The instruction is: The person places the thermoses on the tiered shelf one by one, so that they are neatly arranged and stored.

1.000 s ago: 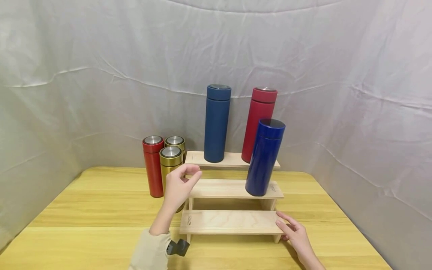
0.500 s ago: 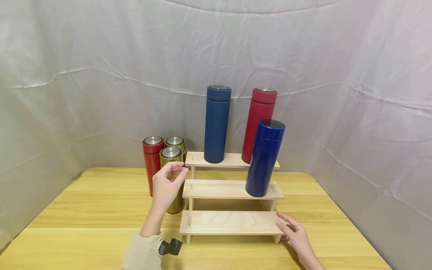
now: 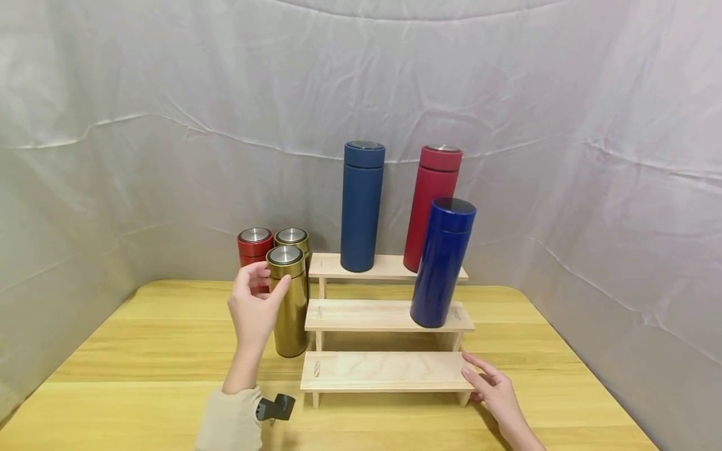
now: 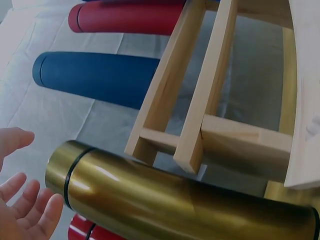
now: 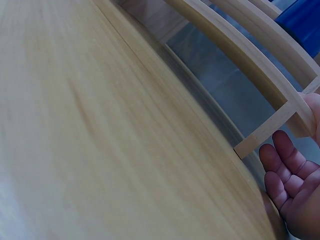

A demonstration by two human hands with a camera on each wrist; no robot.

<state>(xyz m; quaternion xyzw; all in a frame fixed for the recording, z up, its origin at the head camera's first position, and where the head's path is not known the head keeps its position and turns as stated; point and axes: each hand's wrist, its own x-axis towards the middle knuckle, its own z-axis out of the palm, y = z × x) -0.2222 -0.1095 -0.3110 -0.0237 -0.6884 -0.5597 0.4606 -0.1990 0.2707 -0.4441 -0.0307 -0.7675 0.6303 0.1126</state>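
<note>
The front gold bottle [image 3: 293, 316] stands upright on the table [image 3: 163, 351] at the wooden stand's [image 3: 366, 316] nine o'clock. At the bottle's nine, the left hand [image 3: 252, 316] gapes wide, gripping nothing; whether it touches, we cannot tell. A red bottle [image 3: 254, 246] and rear gold bottle [image 3: 292, 236], at eleven and twelve, also remain off the stand. We judge the work half done: a slate-blue bottle [image 3: 362, 210], crimson bottle [image 3: 430, 188] and glossy blue bottle [image 3: 442, 269] occupy it. At its four o'clock, the right hand [image 3: 497, 396] holds the bottom shelf's [image 3: 389, 371] end.

The left hand [image 3: 251, 310] was raised above its wrist [image 3: 242, 369], thumb [image 3: 280, 290] spread apart from loosely bent fingers [image 4: 52, 214]. The right hand [image 3: 494, 391] was lower and off to its right, thumb and forefinger [image 3: 479, 364] extended forward, other fingers curled beneath them.
</note>
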